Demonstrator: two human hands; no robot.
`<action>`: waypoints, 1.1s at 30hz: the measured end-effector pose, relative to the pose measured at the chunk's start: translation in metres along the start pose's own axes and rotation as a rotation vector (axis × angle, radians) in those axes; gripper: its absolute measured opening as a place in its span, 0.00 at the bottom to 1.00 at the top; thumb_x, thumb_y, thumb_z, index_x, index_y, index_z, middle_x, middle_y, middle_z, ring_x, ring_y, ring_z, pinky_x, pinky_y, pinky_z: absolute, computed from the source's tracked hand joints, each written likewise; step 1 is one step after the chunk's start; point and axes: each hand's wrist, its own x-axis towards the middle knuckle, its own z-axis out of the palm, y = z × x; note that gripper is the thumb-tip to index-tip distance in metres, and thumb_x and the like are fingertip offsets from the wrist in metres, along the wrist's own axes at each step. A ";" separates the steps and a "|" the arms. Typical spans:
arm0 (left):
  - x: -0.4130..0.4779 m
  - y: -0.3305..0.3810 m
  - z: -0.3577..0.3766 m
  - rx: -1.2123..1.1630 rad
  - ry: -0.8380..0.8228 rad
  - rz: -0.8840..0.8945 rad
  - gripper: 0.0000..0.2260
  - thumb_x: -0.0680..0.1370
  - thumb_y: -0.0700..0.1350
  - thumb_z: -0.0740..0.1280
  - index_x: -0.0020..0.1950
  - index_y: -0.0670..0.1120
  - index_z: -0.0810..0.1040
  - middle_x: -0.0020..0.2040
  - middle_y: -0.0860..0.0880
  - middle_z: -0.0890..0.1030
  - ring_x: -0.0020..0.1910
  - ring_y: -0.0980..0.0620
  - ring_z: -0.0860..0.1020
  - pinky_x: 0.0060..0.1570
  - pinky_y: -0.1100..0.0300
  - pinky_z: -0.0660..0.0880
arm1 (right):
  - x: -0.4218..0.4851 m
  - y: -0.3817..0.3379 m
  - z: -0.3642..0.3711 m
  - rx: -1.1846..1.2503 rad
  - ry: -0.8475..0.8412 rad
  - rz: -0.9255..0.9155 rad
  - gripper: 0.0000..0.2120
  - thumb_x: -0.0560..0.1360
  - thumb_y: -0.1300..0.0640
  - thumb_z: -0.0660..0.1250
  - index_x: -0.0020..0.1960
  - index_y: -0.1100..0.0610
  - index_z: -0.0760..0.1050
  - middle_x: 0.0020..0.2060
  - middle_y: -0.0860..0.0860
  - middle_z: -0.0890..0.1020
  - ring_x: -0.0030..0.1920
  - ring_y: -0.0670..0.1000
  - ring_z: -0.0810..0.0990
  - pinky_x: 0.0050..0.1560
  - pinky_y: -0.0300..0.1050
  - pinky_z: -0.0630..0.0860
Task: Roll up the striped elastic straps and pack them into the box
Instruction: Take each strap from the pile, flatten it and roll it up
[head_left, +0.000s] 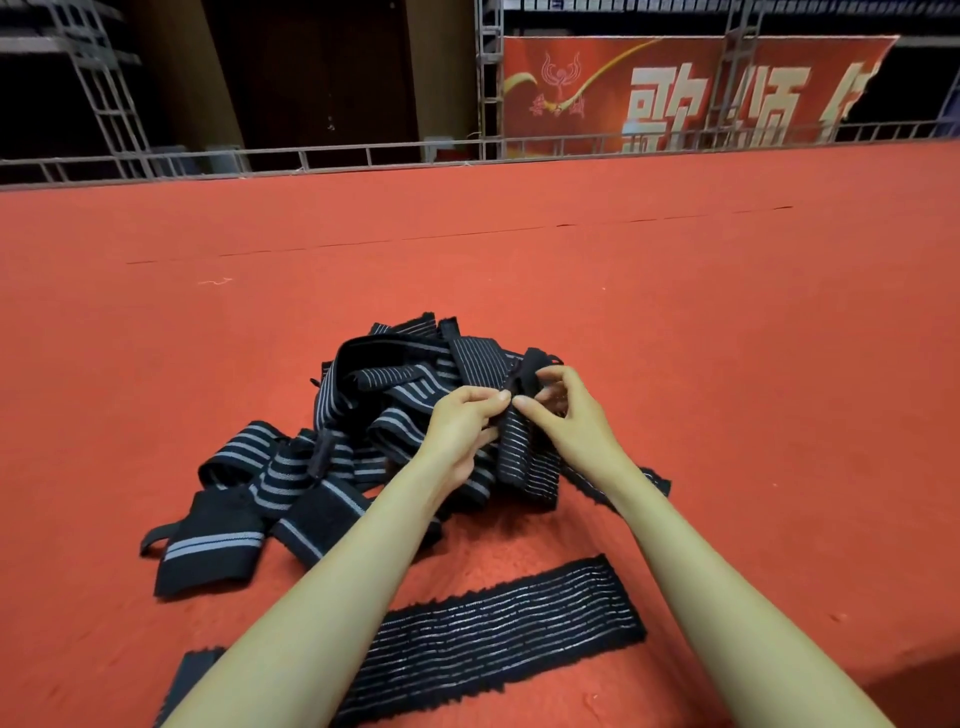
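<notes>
Striped strap (527, 457), pinched by fingers (485, 399), partly hidden

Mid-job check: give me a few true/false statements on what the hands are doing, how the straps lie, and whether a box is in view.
1. The left hand and the right hand both pinch the held strap over the pile. True.
2. A box stands open beside the pile. False: no box shows anywhere in this view.
3. A flat strap lies stretched out, unrolled, on the red carpet, nearer the person than the pile. True.
4. Every strap in the pile is already rolled tight. False: the pile is a loose tangle of folded and looped straps.
</notes>
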 end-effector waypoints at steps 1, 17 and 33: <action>-0.001 -0.001 -0.001 0.035 -0.023 0.007 0.01 0.77 0.39 0.67 0.46 0.43 0.76 0.45 0.47 0.80 0.45 0.53 0.79 0.42 0.64 0.75 | 0.001 -0.001 -0.001 0.011 0.010 -0.004 0.17 0.74 0.49 0.70 0.60 0.50 0.71 0.49 0.51 0.77 0.44 0.43 0.75 0.45 0.32 0.69; -0.012 -0.006 -0.015 0.378 -0.004 0.205 0.03 0.77 0.40 0.66 0.45 0.48 0.75 0.38 0.53 0.75 0.40 0.55 0.74 0.44 0.60 0.71 | 0.002 -0.007 -0.010 -0.319 -0.063 -0.266 0.16 0.73 0.56 0.71 0.60 0.53 0.75 0.46 0.48 0.74 0.41 0.44 0.74 0.48 0.37 0.70; -0.026 -0.002 -0.004 0.784 0.040 0.622 0.04 0.77 0.42 0.66 0.46 0.47 0.80 0.43 0.54 0.81 0.43 0.59 0.77 0.46 0.68 0.70 | 0.003 -0.033 -0.003 0.213 -0.073 0.266 0.12 0.78 0.49 0.65 0.46 0.58 0.71 0.38 0.53 0.79 0.36 0.48 0.80 0.41 0.42 0.80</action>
